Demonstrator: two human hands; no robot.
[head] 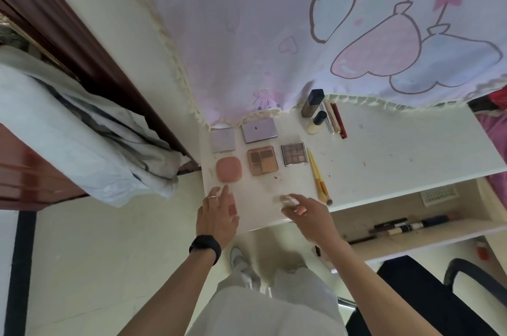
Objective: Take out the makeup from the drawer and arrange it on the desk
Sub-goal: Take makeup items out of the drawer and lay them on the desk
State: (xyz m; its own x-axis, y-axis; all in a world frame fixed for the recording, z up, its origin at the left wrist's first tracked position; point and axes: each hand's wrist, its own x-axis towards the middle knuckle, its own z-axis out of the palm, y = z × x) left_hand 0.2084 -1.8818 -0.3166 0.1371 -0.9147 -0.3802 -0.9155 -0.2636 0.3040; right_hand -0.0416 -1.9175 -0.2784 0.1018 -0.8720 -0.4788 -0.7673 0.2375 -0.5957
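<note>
My left hand (218, 216) lies at the desk's front left corner, thumb and fingers around a small compact with a dark red pan (232, 208). My right hand (307, 215) is at the desk's front edge, closed on a small clear and pink container (288, 200). On the white desk (384, 149) stand two silver compacts (223, 140) (259, 130), a pink compact (228, 170), an orange-brown palette (262, 160), a grid eyeshadow palette (294, 154) and two yellow brushes (318, 178). The open drawer (463, 209) at the right holds several pencils and tubes (406, 227).
At the desk's back stand a dark-capped foundation bottle (312, 102), a small black-capped bottle (317, 121) and slim sticks (337, 121). A pink patterned cloth (274, 33) hangs over the back. A black chair (428, 294) stands at the lower right; bedding (68, 129) lies at the left.
</note>
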